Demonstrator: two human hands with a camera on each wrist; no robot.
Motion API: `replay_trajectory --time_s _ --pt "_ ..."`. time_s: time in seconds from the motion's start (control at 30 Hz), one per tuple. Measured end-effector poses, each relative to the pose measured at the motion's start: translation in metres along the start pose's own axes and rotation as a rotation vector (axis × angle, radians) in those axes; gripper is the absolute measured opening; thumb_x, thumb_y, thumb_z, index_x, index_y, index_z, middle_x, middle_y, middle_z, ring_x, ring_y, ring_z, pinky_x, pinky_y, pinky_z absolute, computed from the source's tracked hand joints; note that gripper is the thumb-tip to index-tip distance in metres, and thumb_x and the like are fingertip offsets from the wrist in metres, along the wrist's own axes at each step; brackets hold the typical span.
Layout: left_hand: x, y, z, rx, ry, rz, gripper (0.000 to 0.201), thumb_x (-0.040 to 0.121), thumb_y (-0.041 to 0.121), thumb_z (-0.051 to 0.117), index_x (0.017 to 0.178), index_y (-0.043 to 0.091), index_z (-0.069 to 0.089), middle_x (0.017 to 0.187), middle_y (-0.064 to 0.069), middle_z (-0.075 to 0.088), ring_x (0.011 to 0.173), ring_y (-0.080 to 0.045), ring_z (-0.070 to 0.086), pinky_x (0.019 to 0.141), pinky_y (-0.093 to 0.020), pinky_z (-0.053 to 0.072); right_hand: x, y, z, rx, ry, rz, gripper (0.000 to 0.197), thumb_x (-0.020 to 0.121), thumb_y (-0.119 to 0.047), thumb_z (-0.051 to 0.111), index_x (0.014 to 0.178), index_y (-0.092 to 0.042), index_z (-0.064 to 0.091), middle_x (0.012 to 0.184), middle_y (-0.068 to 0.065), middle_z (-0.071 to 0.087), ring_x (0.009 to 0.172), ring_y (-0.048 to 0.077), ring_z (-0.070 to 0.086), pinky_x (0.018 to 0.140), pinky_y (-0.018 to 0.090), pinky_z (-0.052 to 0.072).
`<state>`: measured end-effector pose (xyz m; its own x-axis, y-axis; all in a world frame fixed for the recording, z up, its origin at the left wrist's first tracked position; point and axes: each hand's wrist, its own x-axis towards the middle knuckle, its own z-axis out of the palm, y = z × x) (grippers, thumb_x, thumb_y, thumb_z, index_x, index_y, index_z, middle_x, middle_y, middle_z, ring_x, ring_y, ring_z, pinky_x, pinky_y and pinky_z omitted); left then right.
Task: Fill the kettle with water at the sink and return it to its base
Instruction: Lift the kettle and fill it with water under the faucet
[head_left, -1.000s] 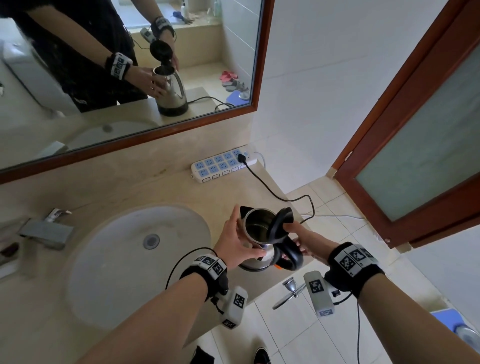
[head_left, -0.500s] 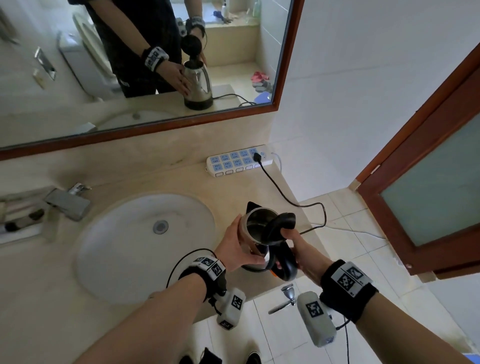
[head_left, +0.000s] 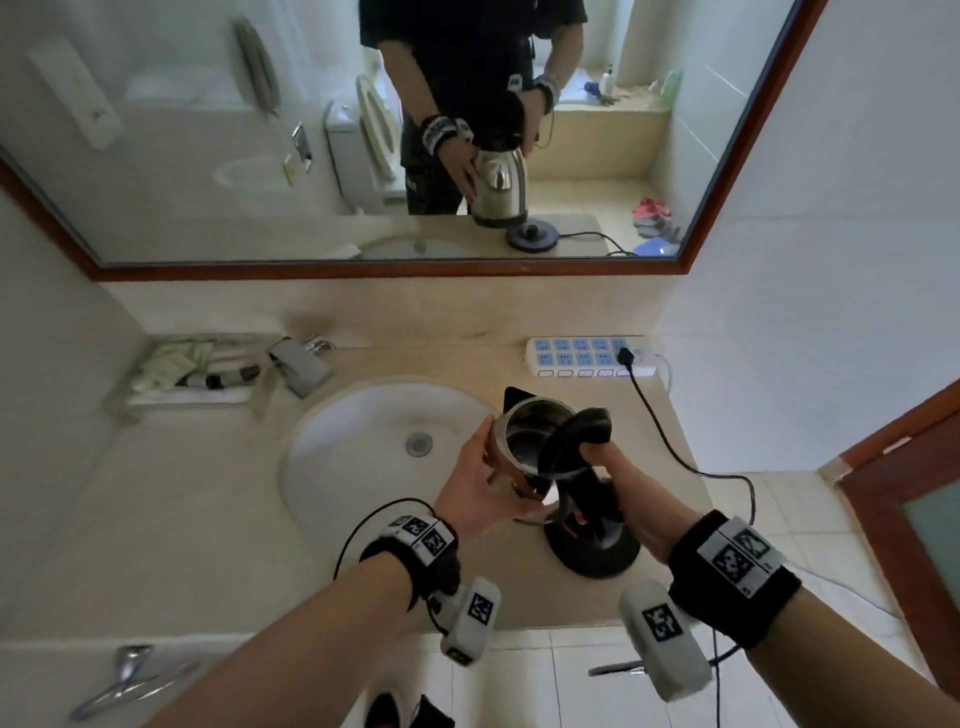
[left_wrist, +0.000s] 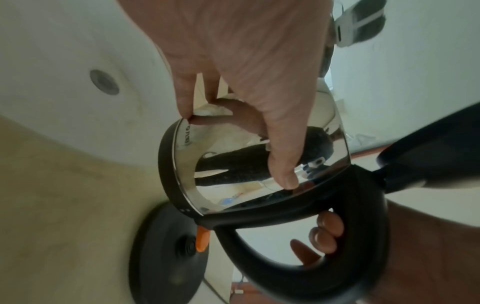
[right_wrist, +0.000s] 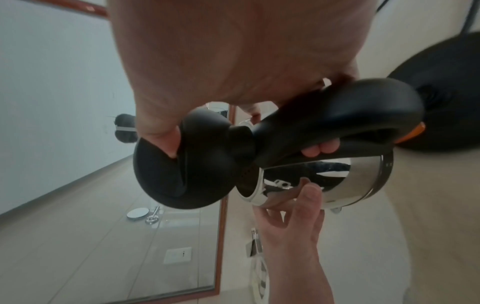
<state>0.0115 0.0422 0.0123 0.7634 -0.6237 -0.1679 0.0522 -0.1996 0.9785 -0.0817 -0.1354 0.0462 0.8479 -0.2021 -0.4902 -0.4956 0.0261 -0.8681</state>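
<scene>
since half a second back, my two hands have lifted the kettle (head_left: 524, 452) clear of its base (head_left: 597, 551), which now shows bare on the counter (head_left: 208, 545), and the head view has swung left to put the sink (head_left: 363, 447) nearer centre. my right hand (head_left: 628, 483) is wrapped round the black handle (left_wrist: 358, 222), fingers curled through the loop and thumb up against the hinged lid (right_wrist: 187, 162), which stands open. my left hand (head_left: 478, 483) cups the steel body from the side, fingers spread along the shiny wall and the thumb tip pressed near the bottom rim. so the kettle hangs in the air between both hands, tilted a little, just above and to the left of the base, over the counter's strip between sink and base. an orange switch (left_wrist: 202, 238) sits at the foot of the handle. further out, a black cord (head_left: 670, 441) runs from the base's side up to a white power strip (head_left: 587, 358) at the back wall. the faucet (head_left: 301, 364) stands at the sink's far left, and the mirror (head_left: 208, 130) above repeats the grip.
</scene>
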Motion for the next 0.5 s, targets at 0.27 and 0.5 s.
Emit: replay_trajectory --time_s 0.27,0.5 --pt "-0.007 -0.035 -0.127 0.158 0.169 -0.063 0.091 0.071 0.010 0.089 0.136 0.038 0.032 0.127 0.014 0.041 0.117 -0.005 0.044 0.078 0.003 0.040 0.083 -0.021 0.109 0.083 -0.074 0.101 0.080 0.070 -0.081 0.056 0.120 -0.018 0.064 0.080 0.017 0.071 0.072 0.030 0.066 0.082 0.048 0.055" --pt "0.013 -0.081 -0.222 0.247 0.123 -0.143 0.077 0.076 0.006 0.084 0.121 0.042 0.033 0.105 0.030 0.043 0.095 0.009 0.054 0.075 0.000 0.040 0.153 -0.017 0.187 0.126 -0.079 0.273 0.090 0.059 -0.083 0.064 0.114 -0.011 0.067 0.082 0.024 0.064 0.080 0.040 0.062 0.097 0.069 0.047"
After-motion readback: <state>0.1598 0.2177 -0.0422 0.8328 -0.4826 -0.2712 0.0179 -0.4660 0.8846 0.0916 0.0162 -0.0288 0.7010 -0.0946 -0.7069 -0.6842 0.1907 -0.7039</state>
